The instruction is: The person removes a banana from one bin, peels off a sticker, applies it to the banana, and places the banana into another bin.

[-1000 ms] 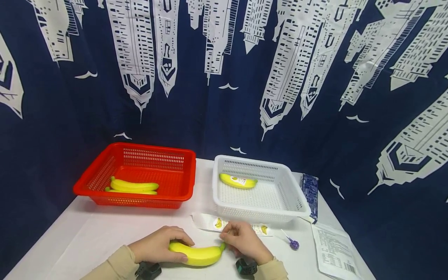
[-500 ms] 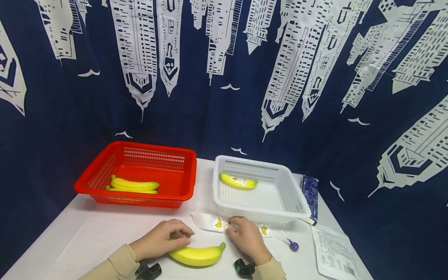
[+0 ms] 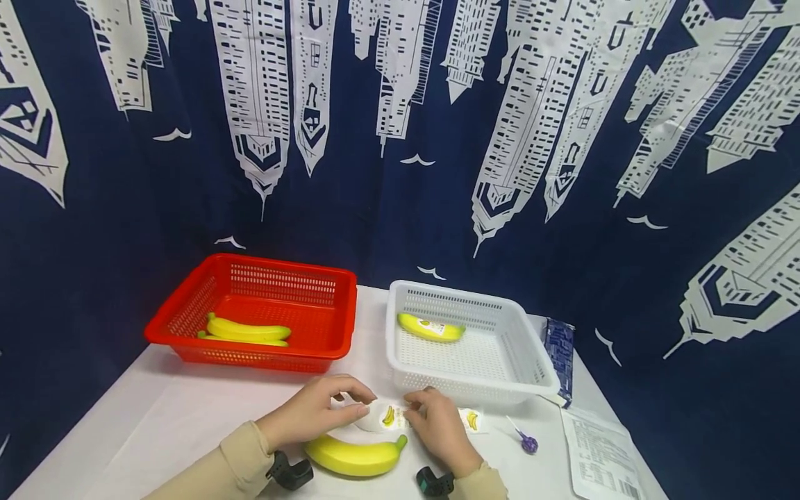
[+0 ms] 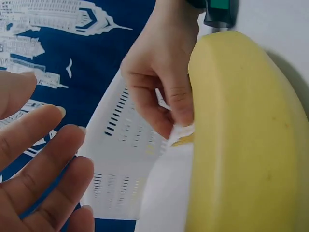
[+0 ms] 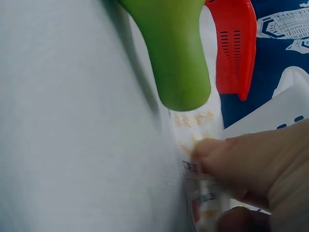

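A yellow toy banana (image 3: 356, 458) with a green stem lies on the table, untouched. Behind it, a white strip of banana stickers (image 3: 386, 418) lies in front of the white basket. My right hand (image 3: 440, 427) pinches the middle of this strip between thumb and fingers; the right wrist view shows the thumb (image 5: 217, 154) on the strip, blurred. Above the banana's left end, my left hand (image 3: 328, 410) reaches toward the strip's left end. Its fingers (image 4: 50, 186) are spread and hold nothing in the left wrist view.
A red basket (image 3: 262, 355) at the back left contains several bananas or fewer, partly overlapping. In the white basket (image 3: 462, 383) lies one banana with a sticker (image 3: 431, 328). To the right are a purple lollipop (image 3: 528, 444), a white pouch (image 3: 603, 451) and a blue packet (image 3: 558, 354).
My left hand has let go of the banana and moved forward and right toward the sticker strip. My right hand has moved from beside the banana's stem onto the strip.
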{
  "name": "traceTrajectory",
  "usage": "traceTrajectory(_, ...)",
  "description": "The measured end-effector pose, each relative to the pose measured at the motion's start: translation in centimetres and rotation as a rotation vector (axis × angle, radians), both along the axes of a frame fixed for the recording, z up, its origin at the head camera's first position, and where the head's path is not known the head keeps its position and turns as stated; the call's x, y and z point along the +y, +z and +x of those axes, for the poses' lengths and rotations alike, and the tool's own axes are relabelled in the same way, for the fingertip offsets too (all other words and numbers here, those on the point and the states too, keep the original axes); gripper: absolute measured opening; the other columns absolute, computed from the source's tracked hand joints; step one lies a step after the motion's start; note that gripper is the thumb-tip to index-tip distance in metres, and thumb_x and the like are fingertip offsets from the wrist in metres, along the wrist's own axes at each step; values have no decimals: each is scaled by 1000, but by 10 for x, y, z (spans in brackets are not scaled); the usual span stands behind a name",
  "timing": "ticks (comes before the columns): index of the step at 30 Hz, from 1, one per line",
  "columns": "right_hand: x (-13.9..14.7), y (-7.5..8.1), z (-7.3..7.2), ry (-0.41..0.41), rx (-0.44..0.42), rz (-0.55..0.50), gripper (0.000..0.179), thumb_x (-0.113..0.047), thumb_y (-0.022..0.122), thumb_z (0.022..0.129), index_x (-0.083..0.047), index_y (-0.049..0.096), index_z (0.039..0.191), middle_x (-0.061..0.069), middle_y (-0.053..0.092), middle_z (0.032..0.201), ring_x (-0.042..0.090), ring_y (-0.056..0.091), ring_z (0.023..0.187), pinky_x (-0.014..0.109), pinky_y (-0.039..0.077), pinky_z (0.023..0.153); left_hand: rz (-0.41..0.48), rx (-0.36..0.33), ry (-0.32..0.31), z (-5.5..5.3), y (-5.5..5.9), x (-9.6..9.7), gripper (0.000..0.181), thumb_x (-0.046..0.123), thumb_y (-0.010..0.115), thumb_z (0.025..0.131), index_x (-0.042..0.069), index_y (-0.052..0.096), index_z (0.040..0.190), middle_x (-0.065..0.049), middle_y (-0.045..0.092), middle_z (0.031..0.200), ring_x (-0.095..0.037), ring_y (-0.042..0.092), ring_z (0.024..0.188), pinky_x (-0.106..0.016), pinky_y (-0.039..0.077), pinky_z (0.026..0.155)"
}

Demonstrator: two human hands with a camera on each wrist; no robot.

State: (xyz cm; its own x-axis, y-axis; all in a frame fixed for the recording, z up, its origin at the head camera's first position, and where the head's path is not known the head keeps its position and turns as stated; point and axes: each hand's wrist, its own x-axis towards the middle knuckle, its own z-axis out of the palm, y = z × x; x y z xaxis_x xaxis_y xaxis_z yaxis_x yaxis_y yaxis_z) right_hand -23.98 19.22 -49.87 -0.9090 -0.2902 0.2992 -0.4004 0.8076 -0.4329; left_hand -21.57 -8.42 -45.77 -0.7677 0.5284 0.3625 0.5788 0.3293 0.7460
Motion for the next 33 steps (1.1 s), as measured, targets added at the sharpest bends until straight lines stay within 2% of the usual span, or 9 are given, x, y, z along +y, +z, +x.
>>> traceTrajectory(3, 0, 1, 0, -10, 43, -40, 11, -15, 79, 89, -17, 78, 99, -7, 66, 91, -1, 46, 63, 19, 44, 57, 9, 31, 6, -2, -6, 6, 21, 39, 69, 99, 30, 73, 117, 5, 74, 115, -11, 66, 106, -34, 53, 89)
traceTrajectory(7, -6, 6, 1, 3, 68, -118, 8, -14, 77, 92, -20, 74, 97, -9, 66, 89, -1, 46, 58, 18, 43, 51, 2, 75, 44, -3, -16, 7, 28, 37, 71, 98, 23, 72, 122, 10, 72, 120, -14, 66, 111, -40, 54, 95)
traceTrajectory(10, -12, 13, 3, 62, 37, -186, 7, -12, 73, 95, -18, 72, 99, -8, 70, 86, -2, 44, 51, 18, 41, 46, 2, 76, 82, -2, -19, 6, 35, 35, 73, 97, 20, 70, 128, 12, 69, 127, -13, 64, 115, -42, 53, 98)
traceTrajectory(13, -18, 24, 4, 140, -9, -237, 6, -11, 71, 97, -15, 72, 101, -3, 74, 89, -2, 43, 48, 18, 40, 43, 21, 75, 129, -2, -20, 5, 38, 31, 75, 95, 21, 68, 131, 13, 68, 129, -13, 64, 114, -42, 54, 97)
traceTrajectory(17, -25, 33, 5, 179, -41, -282, 9, -9, 71, 96, -14, 73, 103, 1, 74, 96, -1, 42, 49, 17, 38, 43, 71, 135, 208, -1, -22, 5, 44, 21, 81, 90, 21, 67, 132, 9, 65, 128, -18, 66, 110, -41, 56, 91)
traceTrajectory(22, -24, 25, 7, 135, -69, -342, 15, -3, 72, 93, -15, 74, 102, 0, 74, 95, 0, 48, 57, 17, 43, 48, 115, 225, 267, 0, -26, 6, 55, 13, 87, 83, 17, 66, 134, -2, 58, 137, -20, 66, 106, -36, 56, 85)
traceTrajectory(26, -20, 15, 10, 158, -66, -386, 21, 0, 73, 91, -17, 77, 102, -1, 75, 95, 1, 51, 63, 20, 47, 55, 125, 203, 259, 2, -28, 7, 64, 14, 87, 83, 19, 60, 141, -9, 53, 147, -13, 65, 98, -28, 57, 81)
traceTrajectory(30, -17, 11, 8, 221, -65, -411, 23, -3, 74, 91, -20, 77, 107, -2, 75, 96, 0, 51, 62, 21, 48, 54, 134, 164, 267, 2, -27, 7, 53, 16, 85, 85, 22, 64, 134, -1, 64, 131, -6, 62, 82, -24, 57, 74)
traceTrajectory(33, -14, 11, 6, 224, -99, -396, 22, -6, 74, 92, -19, 76, 110, -2, 75, 97, 0, 49, 60, 20, 46, 52, 139, 153, 301, 2, -26, 7, 43, 17, 85, 86, 24, 67, 125, 4, 70, 114, -2, 59, 73, -23, 56, 69)
